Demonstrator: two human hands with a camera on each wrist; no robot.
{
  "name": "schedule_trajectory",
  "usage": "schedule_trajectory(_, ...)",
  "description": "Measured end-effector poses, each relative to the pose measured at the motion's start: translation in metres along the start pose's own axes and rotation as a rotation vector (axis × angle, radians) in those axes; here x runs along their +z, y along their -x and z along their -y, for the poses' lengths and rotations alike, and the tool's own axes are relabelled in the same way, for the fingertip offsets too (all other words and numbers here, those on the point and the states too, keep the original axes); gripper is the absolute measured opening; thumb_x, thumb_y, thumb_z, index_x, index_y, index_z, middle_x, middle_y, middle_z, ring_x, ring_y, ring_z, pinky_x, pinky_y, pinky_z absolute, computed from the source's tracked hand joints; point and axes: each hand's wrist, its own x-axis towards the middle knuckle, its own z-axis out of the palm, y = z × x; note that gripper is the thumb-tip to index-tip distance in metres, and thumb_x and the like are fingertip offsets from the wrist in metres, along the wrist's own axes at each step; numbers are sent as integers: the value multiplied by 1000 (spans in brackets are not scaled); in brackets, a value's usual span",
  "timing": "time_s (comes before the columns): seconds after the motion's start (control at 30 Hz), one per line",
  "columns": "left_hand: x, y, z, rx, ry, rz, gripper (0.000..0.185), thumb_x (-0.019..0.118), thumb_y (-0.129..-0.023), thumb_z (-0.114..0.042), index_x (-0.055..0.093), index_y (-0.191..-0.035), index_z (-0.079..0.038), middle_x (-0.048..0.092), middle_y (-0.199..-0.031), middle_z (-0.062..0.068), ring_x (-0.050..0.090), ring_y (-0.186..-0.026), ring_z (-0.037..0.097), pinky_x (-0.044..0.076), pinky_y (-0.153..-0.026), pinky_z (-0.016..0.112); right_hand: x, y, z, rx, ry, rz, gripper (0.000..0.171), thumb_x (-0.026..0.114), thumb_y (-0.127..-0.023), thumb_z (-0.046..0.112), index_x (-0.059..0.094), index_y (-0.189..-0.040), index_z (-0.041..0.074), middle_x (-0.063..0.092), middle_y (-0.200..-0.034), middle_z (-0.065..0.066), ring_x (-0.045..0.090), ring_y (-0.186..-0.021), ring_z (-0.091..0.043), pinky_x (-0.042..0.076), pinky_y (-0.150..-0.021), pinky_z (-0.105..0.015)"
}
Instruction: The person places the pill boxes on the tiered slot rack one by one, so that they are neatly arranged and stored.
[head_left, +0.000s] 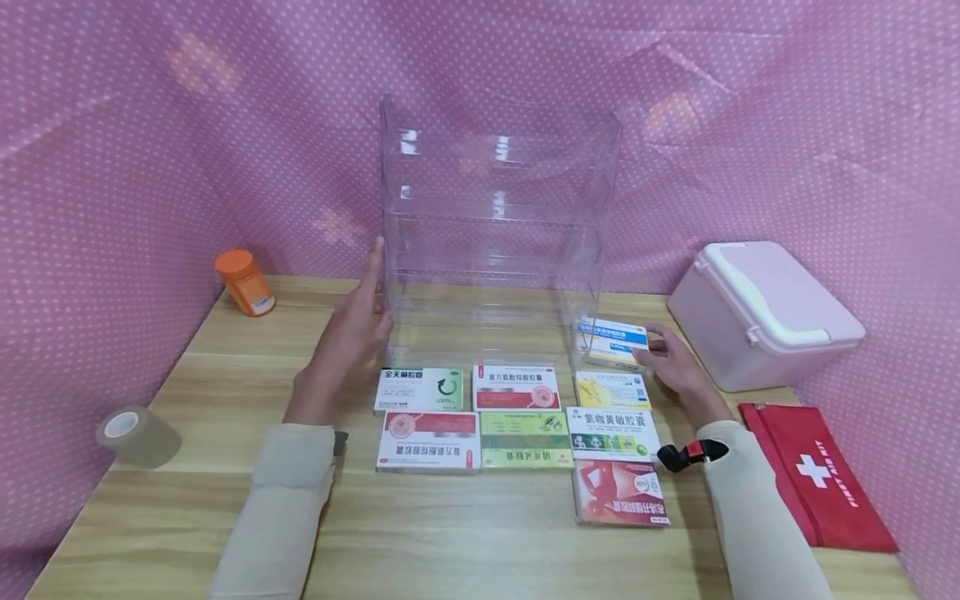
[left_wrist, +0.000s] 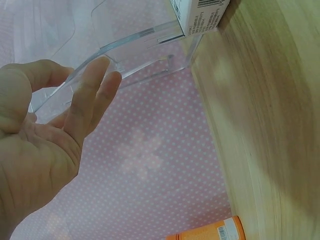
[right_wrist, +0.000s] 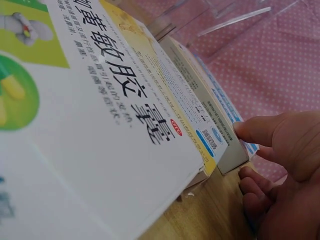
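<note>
A clear plastic tiered rack (head_left: 495, 275) stands at the middle back. My left hand (head_left: 352, 329) is at its left side, and in the left wrist view the thumb and fingers (left_wrist: 92, 90) pinch the edge of the clear side panel. My right hand (head_left: 675, 358) holds a blue-and-white medicine box (head_left: 615, 343) by its right end, at the rack's lower right corner. In the right wrist view the thumb presses the near face of that box (right_wrist: 212, 85). A yellow-and-white medicine box (head_left: 613, 390) lies just in front of it.
Several medicine boxes lie in rows before the rack, including a green-and-white one (head_left: 420, 389) and a red one (head_left: 621, 493). An orange bottle (head_left: 246, 283) and a tape roll (head_left: 138, 435) stand left. Right are a white lidded case (head_left: 765, 312) and a red first aid pouch (head_left: 817, 475).
</note>
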Motion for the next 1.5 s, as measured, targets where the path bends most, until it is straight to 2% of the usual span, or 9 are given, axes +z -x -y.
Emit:
schedule_trajectory(0.1,0,1,1,-8,4,4,118,60,-103,3,-19,-161,-62,42,-170,20,60,-138,48,55,-109,67,1,0,0,-10,-18,-6,75,60,-110,24,20,-173,17,38,-165,-30,39,-149,-47,36,-124,-60)
schedule_trajectory(0.17,0,1,2,-14,5,7,118,60,-104,3,-20,-160,-64,42,-170,20,59,-139,47,53,-110,68,2,0,-1,-34,-21,-9,73,60,-110,22,22,-172,15,40,-162,-31,42,-144,-45,41,-116,-52)
schedule_trajectory(0.23,-1,1,2,-18,3,9,118,60,-104,2,-20,-160,-64,41,-171,19,58,-140,47,53,-111,68,3,-1,-3,-53,-21,-14,72,60,-110,21,23,-171,13,43,-159,-31,46,-139,-42,42,-108,-43)
schedule_trajectory(0.5,-1,1,5,-5,-13,-5,117,60,-103,2,-18,-163,-61,43,-170,20,61,-136,47,55,-107,67,5,-2,-6,-67,-90,5,77,62,-109,19,17,-171,14,40,-164,-31,46,-143,-41,39,-117,-49)
schedule_trajectory(0.67,-2,1,5,5,-28,-17,115,61,-103,2,-16,-166,-56,45,-168,21,63,-134,48,57,-105,66,7,1,-10,-89,-96,-4,78,63,-108,18,17,-170,13,44,-162,-31,47,-140,-38,40,-112,-43)
schedule_trajectory(0.8,-2,1,4,7,-30,-26,115,61,-103,3,-16,-166,-56,44,-169,21,61,-137,48,56,-107,67,8,0,-13,-131,-83,-24,79,65,-108,19,17,-170,13,47,-159,-32,51,-135,-35,43,-102,-32)
schedule_trajectory(1.07,-2,2,4,9,-31,-38,114,61,-103,2,-15,-166,-55,46,-167,21,60,-137,48,56,-107,67,10,3,-16,-213,-101,-60,77,66,-106,14,21,-169,11,51,-153,-31,57,-113,-9,49,-88,-13)
schedule_trajectory(1.37,1,1,2,-31,-16,-15,116,61,-104,-1,-18,-160,-65,41,-172,16,59,-140,45,55,-108,68,9,10,-24,-242,-147,-106,77,67,-105,9,22,-167,12,53,-146,-23,59,-105,-1,52,-85,-12)
schedule_trajectory(1.5,2,2,1,-30,-14,-10,116,60,-104,-1,-19,-160,-65,42,-171,16,61,-137,45,56,-106,67,9,14,-24,-241,-146,-123,76,68,-104,10,24,-166,12,54,-145,-22,60,-104,1,52,-84,-12)
